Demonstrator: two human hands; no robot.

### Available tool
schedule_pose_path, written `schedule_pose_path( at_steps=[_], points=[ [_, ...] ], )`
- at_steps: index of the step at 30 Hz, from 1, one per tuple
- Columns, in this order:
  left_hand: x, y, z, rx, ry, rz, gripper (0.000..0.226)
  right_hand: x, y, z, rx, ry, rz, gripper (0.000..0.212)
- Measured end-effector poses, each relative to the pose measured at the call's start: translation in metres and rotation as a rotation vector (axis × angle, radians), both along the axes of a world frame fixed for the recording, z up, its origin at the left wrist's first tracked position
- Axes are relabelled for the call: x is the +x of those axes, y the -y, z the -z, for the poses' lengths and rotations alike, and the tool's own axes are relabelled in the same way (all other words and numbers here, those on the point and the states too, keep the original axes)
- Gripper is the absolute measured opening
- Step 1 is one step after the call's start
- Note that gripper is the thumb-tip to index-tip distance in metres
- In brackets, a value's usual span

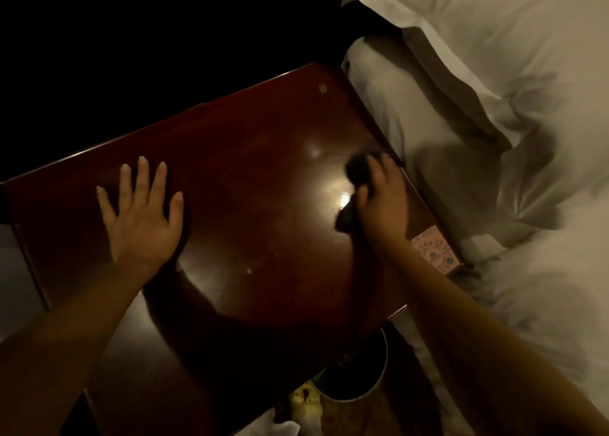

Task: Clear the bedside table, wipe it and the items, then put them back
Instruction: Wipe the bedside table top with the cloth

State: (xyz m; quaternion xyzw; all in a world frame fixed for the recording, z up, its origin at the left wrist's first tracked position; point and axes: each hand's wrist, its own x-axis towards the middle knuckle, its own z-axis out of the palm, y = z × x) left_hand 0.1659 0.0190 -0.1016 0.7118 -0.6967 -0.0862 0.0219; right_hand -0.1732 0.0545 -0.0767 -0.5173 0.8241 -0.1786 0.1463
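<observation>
The dark glossy wooden bedside table (pixel 250 178) fills the middle of the head view, its top bare apart from my hands and a pink patterned card (pixel 435 249) near its right edge. My left hand (pixel 141 211) lies flat on the left part of the top, fingers spread, holding nothing. Towards the right edge, my right hand (pixel 382 198) presses a dark cloth (pixel 357 172) onto the wood; the cloth is blurred and bunched under the fingers.
A bed with white pillows (pixel 478 40) and a white duvet (pixel 543 270) lies close along the table's right side. Below the table's front edge stands a round waste bin (pixel 369 383) with things in it. The area behind the table is black.
</observation>
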Motion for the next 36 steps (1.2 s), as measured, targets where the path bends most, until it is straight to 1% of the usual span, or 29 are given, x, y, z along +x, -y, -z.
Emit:
schedule_pose_path(
  at_steps=[2,3,4,5,6,8,9,11,14,16,20,21,23,25,27,30,31,33,36],
  points=[
    [0.000,-0.001,0.000,0.002,0.006,0.001,0.062,-0.013,-0.020,-0.002,0.010,0.016,0.138,0.056],
    [0.000,-0.002,0.001,-0.001,0.011,0.003,0.062,-0.005,-0.027,-0.002,0.000,0.020,0.178,0.056],
    [-0.001,-0.002,0.001,-0.004,0.014,0.004,0.062,0.011,-0.033,-0.002,-0.017,0.024,0.184,0.057],
    [-0.001,-0.001,0.001,-0.002,0.013,0.008,0.062,0.035,-0.038,-0.001,-0.031,0.043,0.132,0.059],
    [0.000,0.000,0.001,0.003,0.008,0.013,0.062,0.066,-0.046,0.000,-0.041,0.062,0.007,0.061],
    [0.001,0.000,0.000,0.010,-0.001,0.011,0.063,0.133,-0.066,0.002,-0.027,0.057,-0.339,0.064],
    [0.002,-0.001,-0.001,0.009,0.001,0.010,0.063,0.160,-0.076,0.003,-0.026,0.047,-0.478,0.064],
    [0.001,-0.002,-0.001,0.012,0.004,0.017,0.063,0.177,-0.083,0.005,-0.021,0.037,-0.634,0.063],
    [0.002,0.000,-0.002,0.011,0.004,0.023,0.063,0.148,-0.072,0.005,-0.029,0.043,-0.733,0.059],
    [0.002,-0.001,-0.002,0.015,0.007,0.021,0.064,0.116,-0.069,0.001,-0.005,0.085,-0.630,0.060],
    [0.001,-0.002,-0.003,0.017,0.003,0.020,0.061,0.016,-0.052,-0.002,-0.002,0.044,-0.187,0.057],
    [0.000,-0.002,-0.004,0.019,0.005,0.021,0.060,-0.003,-0.049,-0.004,0.007,0.033,-0.115,0.057],
    [0.000,-0.001,-0.003,0.018,0.008,0.017,0.058,-0.010,-0.050,-0.004,0.007,0.028,-0.017,0.055],
    [0.000,-0.002,-0.002,0.014,0.007,0.015,0.058,0.019,-0.066,-0.005,0.005,0.041,0.023,0.057],
    [0.000,-0.001,-0.001,0.011,0.014,0.025,0.058,0.073,-0.096,-0.005,0.025,0.064,-0.115,0.061],
    [0.001,-0.001,-0.002,0.022,0.007,0.024,0.058,0.170,-0.147,-0.004,0.009,0.053,-0.521,0.068],
    [0.002,-0.002,-0.002,0.019,0.004,0.023,0.057,0.192,-0.157,-0.005,0.009,0.059,-0.622,0.069],
    [0.003,-0.002,-0.001,0.005,0.005,0.029,0.057,0.206,-0.160,-0.005,0.043,0.057,-0.702,0.068],
    [0.004,-0.001,0.002,0.003,0.007,0.037,0.058,0.186,-0.151,-0.001,0.077,0.120,-0.785,0.058]
  ],
)
